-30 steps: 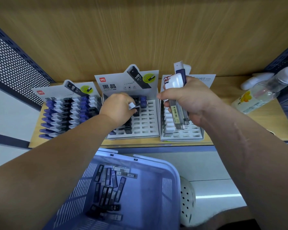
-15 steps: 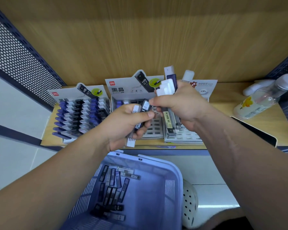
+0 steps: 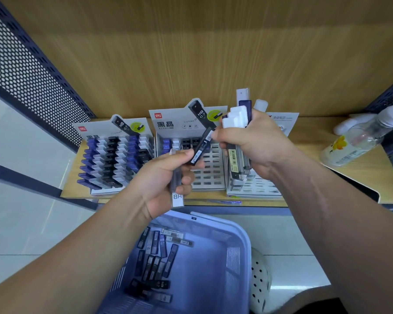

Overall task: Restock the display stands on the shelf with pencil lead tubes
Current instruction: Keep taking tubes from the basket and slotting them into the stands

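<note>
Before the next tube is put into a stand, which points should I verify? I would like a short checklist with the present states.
1. Left hand grips the white-capped tube: ok.
2. Black tube is held by one hand only: not ok; the left thumb and the right hand both touch it.
3. Right hand holds its bundle of tubes: ok.
4. Middle stand has free slots: ok.
5. Right stand has free slots: ok.
6. Basket has spare tubes: ok.
</note>
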Demonstrator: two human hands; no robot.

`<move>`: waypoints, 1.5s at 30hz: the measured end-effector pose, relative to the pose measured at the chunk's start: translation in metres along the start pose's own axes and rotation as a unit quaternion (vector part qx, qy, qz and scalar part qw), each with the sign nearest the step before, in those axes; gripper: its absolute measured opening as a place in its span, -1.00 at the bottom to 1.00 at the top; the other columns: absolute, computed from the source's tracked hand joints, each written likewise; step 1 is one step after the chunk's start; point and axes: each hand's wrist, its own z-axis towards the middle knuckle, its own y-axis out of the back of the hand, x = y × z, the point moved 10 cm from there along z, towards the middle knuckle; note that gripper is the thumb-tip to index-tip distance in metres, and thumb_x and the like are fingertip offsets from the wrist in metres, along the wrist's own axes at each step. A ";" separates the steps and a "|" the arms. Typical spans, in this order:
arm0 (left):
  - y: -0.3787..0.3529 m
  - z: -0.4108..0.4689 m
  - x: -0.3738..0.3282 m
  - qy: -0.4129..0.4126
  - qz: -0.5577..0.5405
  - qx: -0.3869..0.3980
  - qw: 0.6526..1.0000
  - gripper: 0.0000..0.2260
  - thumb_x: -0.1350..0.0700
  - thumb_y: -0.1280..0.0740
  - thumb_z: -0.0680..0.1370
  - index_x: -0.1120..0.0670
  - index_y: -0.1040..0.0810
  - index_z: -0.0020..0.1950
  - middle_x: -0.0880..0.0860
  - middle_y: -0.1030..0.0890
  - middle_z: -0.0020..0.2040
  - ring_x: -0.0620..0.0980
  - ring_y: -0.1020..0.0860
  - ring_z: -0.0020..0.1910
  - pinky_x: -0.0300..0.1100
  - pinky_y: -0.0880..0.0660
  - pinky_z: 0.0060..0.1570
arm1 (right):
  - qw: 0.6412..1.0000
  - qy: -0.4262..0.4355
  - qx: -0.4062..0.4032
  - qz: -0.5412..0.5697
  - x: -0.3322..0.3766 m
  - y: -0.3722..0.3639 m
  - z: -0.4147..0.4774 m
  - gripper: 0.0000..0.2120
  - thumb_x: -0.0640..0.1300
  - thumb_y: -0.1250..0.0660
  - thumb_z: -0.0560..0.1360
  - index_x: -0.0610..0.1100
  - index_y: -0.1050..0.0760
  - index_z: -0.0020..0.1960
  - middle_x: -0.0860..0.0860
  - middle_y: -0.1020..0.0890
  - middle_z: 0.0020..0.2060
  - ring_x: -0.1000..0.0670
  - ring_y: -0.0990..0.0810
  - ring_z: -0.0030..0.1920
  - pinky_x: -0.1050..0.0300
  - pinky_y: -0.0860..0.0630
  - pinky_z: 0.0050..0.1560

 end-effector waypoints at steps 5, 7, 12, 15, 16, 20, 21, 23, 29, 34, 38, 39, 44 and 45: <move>0.004 0.003 -0.017 -0.076 0.057 -0.058 0.994 -0.92 0.26 -0.39 0.52 0.11 -0.59 -0.03 0.11 -0.62 -0.21 -0.09 -0.33 -0.52 -0.30 -0.21 -0.56 | 0.999 -0.022 0.008 0.040 -0.007 -0.006 0.000 -0.78 -0.35 -0.53 0.42 -0.12 -0.53 -0.15 0.06 -0.65 -0.36 0.04 -0.59 -0.36 0.21 -0.54 -0.33; 0.004 0.002 -0.020 -0.094 0.104 -0.076 0.987 -0.89 0.28 -0.41 0.52 0.13 -0.53 -0.04 0.14 -0.60 -0.25 -0.06 -0.31 -0.52 -0.29 -0.22 -0.54 | 0.999 -0.026 0.009 0.036 -0.009 -0.007 0.000 -0.78 -0.37 -0.52 0.41 -0.14 -0.53 -0.12 0.03 -0.65 -0.34 0.05 -0.59 -0.36 0.22 -0.53 -0.33; 0.004 0.002 -0.036 -0.141 0.209 -0.095 0.963 -0.91 0.18 -0.46 0.51 0.08 -0.58 -0.15 0.13 -0.44 -0.43 -0.01 -0.32 -0.53 -0.26 -0.24 -0.52 | 0.999 -0.023 0.029 0.004 -0.009 -0.013 -0.001 -0.72 -0.48 -0.48 0.39 -0.14 -0.51 -0.16 0.12 -0.63 -0.44 0.11 -0.58 -0.41 0.24 -0.53 -0.35; -0.007 0.002 -0.053 -0.174 0.246 -0.045 0.953 -0.83 0.22 -0.44 0.53 -0.01 -0.65 0.06 -0.02 -0.56 -0.34 -0.01 -0.35 -0.49 -0.20 -0.25 -0.46 | 0.998 -0.033 0.060 -0.014 -0.011 -0.021 -0.003 -0.70 -0.51 -0.47 0.37 -0.15 -0.52 -0.14 0.04 -0.64 -0.37 0.06 -0.57 -0.40 0.20 -0.52 -0.36; -0.012 0.002 -0.057 -0.178 0.269 -0.020 0.946 -0.77 0.25 -0.42 0.54 -0.04 -0.66 0.09 -0.04 -0.57 -0.31 -0.01 -0.35 -0.46 -0.20 -0.26 -0.46 | 0.997 -0.038 0.063 -0.016 -0.012 -0.021 -0.003 -0.71 -0.50 -0.47 0.36 -0.16 -0.53 -0.13 -0.01 -0.63 -0.34 0.03 -0.57 -0.39 0.18 -0.52 -0.35; -0.019 0.004 -0.068 -0.190 0.361 0.029 0.912 -0.76 0.29 -0.44 0.52 -0.04 -0.68 0.05 0.02 -0.59 -0.25 0.04 -0.39 -0.40 -0.17 -0.35 -0.42 | 0.995 -0.066 0.068 -0.015 -0.020 -0.022 -0.003 -0.73 -0.48 -0.49 0.37 -0.16 -0.53 -0.14 -0.05 -0.63 -0.34 -0.01 -0.56 -0.38 0.13 -0.54 -0.35; -0.018 0.006 -0.070 -0.194 0.384 0.025 0.902 -0.79 0.28 -0.45 0.51 -0.03 -0.68 0.02 0.04 -0.59 -0.24 0.04 -0.40 -0.40 -0.13 -0.37 -0.39 | 0.995 -0.075 0.065 -0.013 -0.023 -0.022 -0.002 -0.73 -0.47 -0.49 0.38 -0.16 -0.53 -0.13 -0.04 -0.63 -0.34 -0.01 -0.57 -0.39 0.13 -0.54 -0.35; -0.011 0.013 -0.074 -0.199 0.421 0.001 0.885 -0.86 0.23 -0.47 0.51 -0.01 -0.68 -0.04 0.05 -0.59 -0.27 0.02 -0.42 -0.43 -0.13 -0.38 -0.39 | 0.995 -0.085 0.045 -0.010 -0.026 -0.018 0.000 -0.74 -0.44 -0.51 0.38 -0.15 -0.53 -0.12 0.00 -0.64 -0.39 0.01 -0.58 -0.40 0.14 -0.54 -0.36; 0.016 0.045 -0.076 -0.215 0.518 -0.097 0.822 -0.94 0.10 -0.50 0.50 0.04 -0.66 -0.13 -0.10 -0.57 -0.33 -0.19 -0.44 -0.52 -0.30 -0.36 -0.48 | 0.995 -0.087 -0.041 -0.012 -0.024 0.021 0.013 -0.70 -0.32 -0.56 0.36 -0.17 -0.53 0.00 -0.03 -0.66 -0.30 -0.01 -0.62 -0.35 0.08 -0.55 -0.27; 0.020 0.072 -0.068 -0.231 0.572 -0.126 0.777 -0.93 0.06 -0.51 0.49 0.03 -0.70 -0.07 -0.04 -0.65 -0.14 -0.19 -0.53 -0.31 -0.32 -0.38 -0.35 | 0.994 -0.093 -0.054 0.001 -0.028 0.034 0.016 -0.63 -0.30 -0.57 0.34 -0.15 -0.52 0.07 -0.07 -0.63 -0.26 -0.02 -0.60 -0.33 0.02 -0.54 -0.19; 0.012 0.083 -0.067 -0.252 0.644 -0.107 0.714 -0.91 0.06 -0.48 0.51 0.04 -0.70 -0.03 -0.03 -0.66 -0.12 -0.17 -0.54 -0.25 -0.25 -0.42 -0.20 | 0.993 -0.098 -0.063 -0.002 -0.030 0.040 0.016 -0.58 -0.30 -0.57 0.35 -0.25 -0.55 0.18 -0.07 -0.64 -0.24 0.00 -0.61 -0.34 0.08 -0.56 -0.25; 0.011 0.085 -0.065 -0.254 0.660 -0.100 0.700 -0.90 0.06 -0.48 0.51 0.05 -0.71 -0.02 -0.01 -0.68 -0.08 -0.08 -0.59 -0.16 -0.20 -0.47 -0.11 | 0.993 -0.099 -0.065 -0.006 -0.030 0.041 0.016 -0.54 -0.29 -0.57 0.35 -0.28 -0.54 0.21 -0.08 -0.65 -0.22 0.00 -0.62 -0.33 0.09 -0.56 -0.26; 0.016 0.088 -0.058 -0.240 0.679 -0.092 0.688 -0.88 0.08 -0.46 0.54 0.08 -0.71 0.02 0.03 -0.69 -0.08 -0.01 -0.56 -0.21 -0.18 -0.48 -0.13 | 0.992 -0.100 -0.073 -0.002 -0.030 0.046 0.016 -0.49 -0.29 -0.57 0.36 -0.30 -0.53 0.27 -0.13 -0.67 -0.11 0.00 -0.63 -0.32 0.12 -0.58 -0.30; 0.016 0.088 -0.058 -0.239 0.679 -0.093 0.688 -0.88 0.08 -0.46 0.54 0.09 -0.71 0.02 0.03 -0.69 -0.10 -0.02 -0.55 -0.23 -0.18 -0.48 -0.14 | 0.992 -0.100 -0.074 0.000 -0.029 0.047 0.016 -0.49 -0.30 -0.57 0.36 -0.30 -0.53 0.27 -0.14 -0.67 -0.10 0.01 -0.64 -0.33 0.13 -0.58 -0.31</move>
